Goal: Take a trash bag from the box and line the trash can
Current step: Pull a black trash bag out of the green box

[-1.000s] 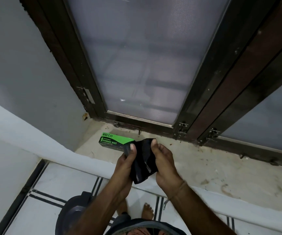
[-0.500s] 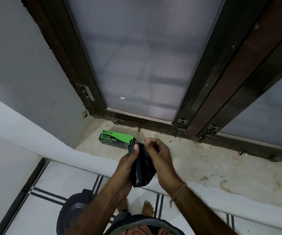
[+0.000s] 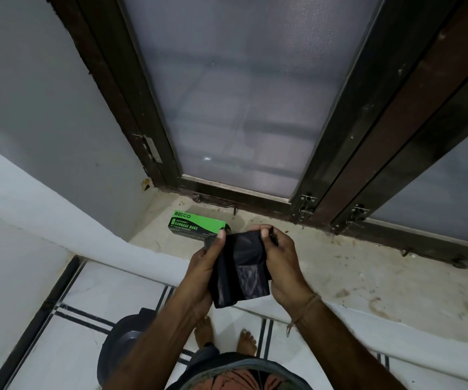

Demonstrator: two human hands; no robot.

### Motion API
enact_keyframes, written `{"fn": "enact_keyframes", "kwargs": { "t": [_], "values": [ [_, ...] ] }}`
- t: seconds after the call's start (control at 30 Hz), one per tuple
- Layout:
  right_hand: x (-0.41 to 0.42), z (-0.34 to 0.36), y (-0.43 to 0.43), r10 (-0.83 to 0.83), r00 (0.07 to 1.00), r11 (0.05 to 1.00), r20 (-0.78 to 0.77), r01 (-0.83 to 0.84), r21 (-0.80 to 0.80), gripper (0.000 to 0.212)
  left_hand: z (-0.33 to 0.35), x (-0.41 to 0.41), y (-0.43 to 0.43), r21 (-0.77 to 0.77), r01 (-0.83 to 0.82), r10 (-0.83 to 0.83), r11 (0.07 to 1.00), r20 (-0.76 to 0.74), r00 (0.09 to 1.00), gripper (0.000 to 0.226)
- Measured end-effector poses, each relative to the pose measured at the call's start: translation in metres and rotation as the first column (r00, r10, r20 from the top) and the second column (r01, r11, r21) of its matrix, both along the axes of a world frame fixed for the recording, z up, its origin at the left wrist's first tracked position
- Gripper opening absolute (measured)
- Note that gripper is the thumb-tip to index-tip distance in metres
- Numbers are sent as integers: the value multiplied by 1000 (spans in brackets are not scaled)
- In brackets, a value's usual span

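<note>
Both hands pinch folded black thin-plastic trash bag (image 3: 241, 271): left hand (image 3: 204, 266), right hand (image 3: 283, 266). Featherlight, limp, slippery; grip top edge.

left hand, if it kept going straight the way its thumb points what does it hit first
Most likely the green garbage bag box on the sill, just beyond the left hand, whose grip is on the black bag; depth is hard to judge.

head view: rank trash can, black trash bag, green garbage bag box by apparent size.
1. Trash can, though the left arm hides part of it and it sits farther down on the floor.
2. Black trash bag, still folded and nearer the camera.
3. Green garbage bag box, partly behind the bag.
</note>
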State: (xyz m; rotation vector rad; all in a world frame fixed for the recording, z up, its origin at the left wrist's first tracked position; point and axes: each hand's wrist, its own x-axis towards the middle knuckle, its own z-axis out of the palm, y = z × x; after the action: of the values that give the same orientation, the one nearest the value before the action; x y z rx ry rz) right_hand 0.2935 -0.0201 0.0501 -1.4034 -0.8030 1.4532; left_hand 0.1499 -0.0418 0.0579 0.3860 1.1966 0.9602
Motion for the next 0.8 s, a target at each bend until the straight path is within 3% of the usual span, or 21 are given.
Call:
{"fn": "enact_keyframes", "kwargs": {
  "t": [0.1, 0.2, 0.27, 0.37, 0.6, 0.7, 0.8],
  "values": [
    [5, 8, -2, 117, 993, 993, -14, -117, 7, 33, 0, -1, 0, 7, 19, -19, 1000, 1, 1000, 55],
    [6, 7, -3, 216, 973, 975, 79, -219, 32, 24, -1, -3, 0, 12, 19, -19, 1000, 8, 1000, 56],
    [7, 2, -2, 183, 975, 982, 122, -188, 23, 23, -2, -4, 0, 2, 18, -18, 1000, 16, 1000, 58],
    [10, -4, -1, 106, 993, 994, 55, -106, -8, 34, -5, -5, 1, -32, -2, 3, 999, 28, 1000, 63],
    [11, -7, 5, 17, 999, 993, -28, -20, -117, 33, -3, -3, 1, -35, 8, -7, 999, 24, 1000, 57],
    [12, -1, 2, 93, 988, 990, -120, -105, -94, 41, 0, 0, 0, -24, 27, -27, 999, 21, 999, 53],
    [15, 1, 1, 221, 974, 975, -44, -221, -4, 31, -1, 1, -1, -33, 35, -34, 999, 30, 999, 54]
  ]
}}
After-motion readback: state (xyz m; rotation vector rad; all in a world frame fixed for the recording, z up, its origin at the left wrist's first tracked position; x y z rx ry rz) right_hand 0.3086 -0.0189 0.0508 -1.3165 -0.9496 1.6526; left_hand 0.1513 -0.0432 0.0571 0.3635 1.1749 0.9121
